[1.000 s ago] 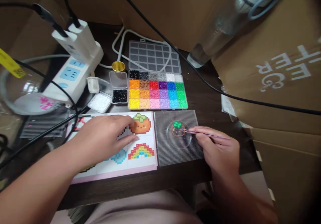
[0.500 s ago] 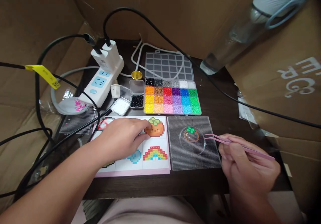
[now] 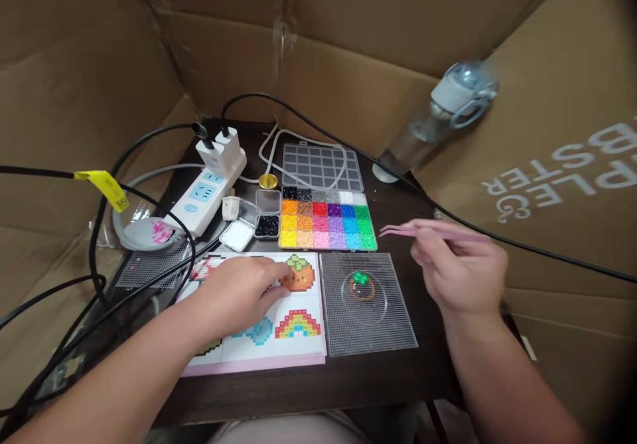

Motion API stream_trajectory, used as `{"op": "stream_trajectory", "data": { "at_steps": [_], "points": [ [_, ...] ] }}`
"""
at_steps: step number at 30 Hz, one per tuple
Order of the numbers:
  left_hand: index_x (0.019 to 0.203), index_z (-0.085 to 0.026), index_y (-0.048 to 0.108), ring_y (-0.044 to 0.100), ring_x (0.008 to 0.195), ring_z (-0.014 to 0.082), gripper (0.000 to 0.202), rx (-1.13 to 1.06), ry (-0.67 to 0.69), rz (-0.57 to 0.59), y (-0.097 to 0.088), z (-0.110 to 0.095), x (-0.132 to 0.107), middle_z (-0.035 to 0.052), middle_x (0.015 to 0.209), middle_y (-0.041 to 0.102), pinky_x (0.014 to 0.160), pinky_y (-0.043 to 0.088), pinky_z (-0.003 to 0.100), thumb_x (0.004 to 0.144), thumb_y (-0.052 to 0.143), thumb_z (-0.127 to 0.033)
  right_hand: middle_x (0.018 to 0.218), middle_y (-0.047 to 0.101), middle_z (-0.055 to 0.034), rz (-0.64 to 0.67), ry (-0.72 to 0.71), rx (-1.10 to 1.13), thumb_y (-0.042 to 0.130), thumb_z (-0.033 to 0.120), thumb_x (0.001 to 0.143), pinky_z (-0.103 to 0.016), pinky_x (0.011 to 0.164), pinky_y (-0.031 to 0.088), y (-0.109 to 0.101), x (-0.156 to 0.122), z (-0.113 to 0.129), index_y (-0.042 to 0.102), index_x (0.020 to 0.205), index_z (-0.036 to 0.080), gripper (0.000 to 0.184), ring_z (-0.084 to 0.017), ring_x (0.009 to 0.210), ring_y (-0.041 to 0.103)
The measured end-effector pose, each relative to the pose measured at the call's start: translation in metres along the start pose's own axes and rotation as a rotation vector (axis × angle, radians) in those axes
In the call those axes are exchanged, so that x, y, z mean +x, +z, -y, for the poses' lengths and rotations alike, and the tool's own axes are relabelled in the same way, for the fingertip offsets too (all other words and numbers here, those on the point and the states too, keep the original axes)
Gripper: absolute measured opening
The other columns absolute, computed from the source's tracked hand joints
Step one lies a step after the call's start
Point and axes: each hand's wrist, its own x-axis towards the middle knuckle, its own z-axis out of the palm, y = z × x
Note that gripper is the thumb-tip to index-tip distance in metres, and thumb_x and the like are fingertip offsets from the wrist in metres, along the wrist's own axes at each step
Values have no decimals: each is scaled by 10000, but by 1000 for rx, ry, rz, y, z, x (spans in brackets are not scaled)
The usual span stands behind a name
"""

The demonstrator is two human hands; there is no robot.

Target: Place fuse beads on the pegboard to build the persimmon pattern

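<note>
My left hand rests fingers-down on a pattern sheet of pixel pictures, its fingertips by the orange fruit picture. My right hand hovers above the table's right side, pinching pink tweezers whose tips point left toward the bead box. That box holds many colours of beads in compartments. A clear square pegboard lies between my hands, with a small brown ring of beads topped by green on it.
A white power strip with plugged chargers and black cables crosses the left side. Small open boxes of white and black beads sit beside the bead box. A clear bottle leans at the back right. Cardboard walls surround the dark table.
My right hand lifted the tweezers off the pegboard and moved up and right, away from the bead ring. My view tilted up. The left hand stayed on the pattern sheet.
</note>
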Motion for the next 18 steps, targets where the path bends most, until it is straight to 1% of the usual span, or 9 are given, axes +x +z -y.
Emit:
{"op": "stream_trajectory", "data": {
  "at_steps": [1, 2, 4, 6, 8, 12, 15, 16, 18],
  "points": [
    [1105, -267, 684, 701, 950, 277, 267, -2, 3, -1, 0, 0, 0, 56, 1051, 752, 777, 509, 383, 940, 487, -336, 741, 727, -44, -1, 16, 11, 704, 329, 848, -261, 417, 332, 7, 10, 2, 793, 843, 232, 132, -86, 452, 436],
    [1101, -267, 685, 700, 947, 277, 264, -4, 4, -1, 0, 1, 0, 57, 1039, 752, 777, 508, 382, 939, 489, -340, 781, 742, -51, 41, 37, 5, 710, 340, 837, -259, 427, 350, 13, 19, 4, 792, 796, 224, 148, -86, 464, 457],
    [1082, -269, 688, 700, 942, 276, 253, -13, 4, -5, 1, 2, 0, 54, 1017, 753, 784, 504, 381, 936, 494, -340, 814, 759, -68, 152, 87, -15, 715, 359, 818, -256, 436, 380, 27, 31, 7, 793, 770, 206, 178, -103, 494, 516],
    [1066, -273, 691, 700, 943, 277, 245, -23, 5, -9, 2, 2, -1, 53, 1010, 752, 786, 498, 381, 930, 498, -339, 820, 764, -84, 228, 110, -50, 714, 377, 802, -264, 469, 432, 38, 37, 5, 795, 765, 190, 207, -138, 563, 590],
    [1066, -275, 690, 698, 951, 279, 244, -33, 4, -14, 2, 2, -1, 53, 1024, 750, 779, 490, 378, 927, 499, -339, 825, 765, -89, 255, 112, -92, 707, 398, 795, -278, 524, 483, 47, 40, -1, 799, 766, 187, 231, -173, 653, 643],
    [1026, -277, 689, 699, 896, 270, 221, -35, -5, -23, 0, 0, -2, 41, 966, 748, 704, 460, 346, 920, 503, -334, 919, 774, -88, 337, 137, -164, 665, 435, 824, -311, 675, 546, 61, 49, -12, 812, 784, 210, 272, -202, 807, 691],
    [972, -274, 690, 699, 855, 259, 198, -43, 3, -40, -1, -1, -3, 29, 911, 744, 663, 435, 329, 915, 508, -325, 954, 779, -74, 389, 116, -193, 649, 412, 843, -345, 825, 551, 71, 60, -10, 817, 805, 225, 254, -210, 896, 707],
    [969, -274, 689, 699, 849, 258, 194, -46, 6, -48, -1, -1, -3, 27, 906, 745, 662, 433, 329, 913, 509, -318, 945, 782, -68, 395, 96, -184, 653, 393, 843, -350, 853, 548, 75, 63, -7, 817, 808, 229, 235, -208, 906, 710],
    [974, -272, 687, 699, 843, 257, 189, -53, 16, -57, 0, -1, -3, 26, 905, 745, 668, 433, 332, 910, 513, -306, 920, 786, -61, 413, 54, -127, 664, 349, 838, -347, 864, 553, 85, 66, -1, 818, 814, 232, 195, -206, 907, 717]
  ]
}}
